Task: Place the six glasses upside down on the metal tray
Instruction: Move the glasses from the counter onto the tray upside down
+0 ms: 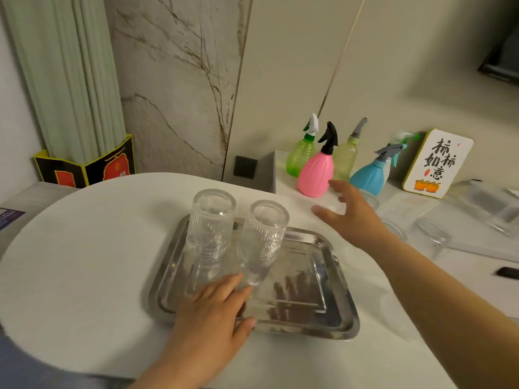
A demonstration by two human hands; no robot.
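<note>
A square metal tray point(331, 265) lies on the white round table. Two clear ribbed glasses stand upside down at its back left: one glass point(210, 226) at the far corner, a second glass point(266, 228) just right of it. My left hand point(213, 310) rests flat on the tray's front left, fingers apart, holding nothing. My right hand point(354, 217) is stretched out open over the table right of the tray, near the pink bottle. More clear glasses stand on the right, one glass point(432, 233) in plain sight and another glass point(396, 228) partly hidden by my wrist.
Several spray bottles stand at the back right, among them a pink bottle point(316, 172) and a blue bottle point(370, 175). A small sign point(438, 164) leans beside them. Clear plastic containers point(488, 206) sit at the far right. The wall runs close behind.
</note>
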